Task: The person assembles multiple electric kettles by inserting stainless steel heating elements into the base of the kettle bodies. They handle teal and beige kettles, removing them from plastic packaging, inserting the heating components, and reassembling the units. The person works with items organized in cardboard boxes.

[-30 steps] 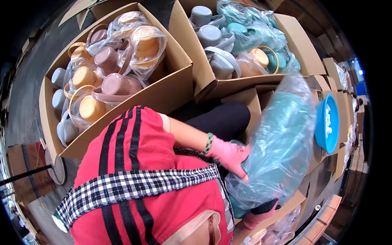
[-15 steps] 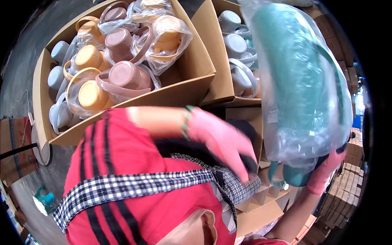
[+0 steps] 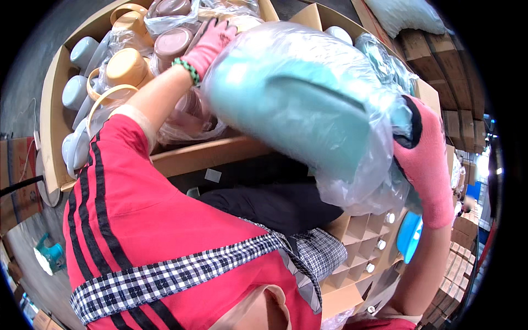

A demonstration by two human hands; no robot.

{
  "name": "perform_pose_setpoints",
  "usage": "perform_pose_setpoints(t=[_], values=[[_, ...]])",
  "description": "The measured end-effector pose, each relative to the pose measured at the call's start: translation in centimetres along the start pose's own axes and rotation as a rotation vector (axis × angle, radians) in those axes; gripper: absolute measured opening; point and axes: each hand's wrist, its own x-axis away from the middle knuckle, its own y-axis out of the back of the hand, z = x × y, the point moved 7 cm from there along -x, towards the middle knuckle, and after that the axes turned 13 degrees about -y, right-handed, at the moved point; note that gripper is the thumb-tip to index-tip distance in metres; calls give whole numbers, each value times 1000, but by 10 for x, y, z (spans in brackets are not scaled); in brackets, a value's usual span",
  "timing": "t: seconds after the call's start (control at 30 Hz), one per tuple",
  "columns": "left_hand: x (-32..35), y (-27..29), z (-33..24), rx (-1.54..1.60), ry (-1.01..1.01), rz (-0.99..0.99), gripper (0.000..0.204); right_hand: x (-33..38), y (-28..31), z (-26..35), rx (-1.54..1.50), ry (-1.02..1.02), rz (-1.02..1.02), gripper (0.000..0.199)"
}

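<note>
Bagged teal vessel (image 3: 291,110): hung partly above left carton (image 3: 203,153).
Right hand (image 3: 423,165): clasped its right end.
Left hand (image 3: 212,47): spread beside it, contact unclear.
Carrying step: apparently in hand; next likely required two-handed support.

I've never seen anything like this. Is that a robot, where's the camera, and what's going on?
There's no robot, just a person wearing pink gloves. A wide fisheye camera on their head looks down, so straight edges look bent. The right hand grips one end of a clear bag with something teal inside. The left hand is near the other end, above a cardboard box of yellow, mauve and pale-blue containers; whether it touches the bag is unclear. At lower right sits a divided carton.
</note>
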Motion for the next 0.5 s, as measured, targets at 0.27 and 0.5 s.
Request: perform_pose_setpoints(t=[0.27, 0.5], values=[[-2, -51, 67, 784, 263, -185, 39, -53, -75, 97, 474, 371, 170, 21], [-1, -10, 37, 340, 128, 11, 39, -48, -148, 150, 645, 367, 214, 23]])
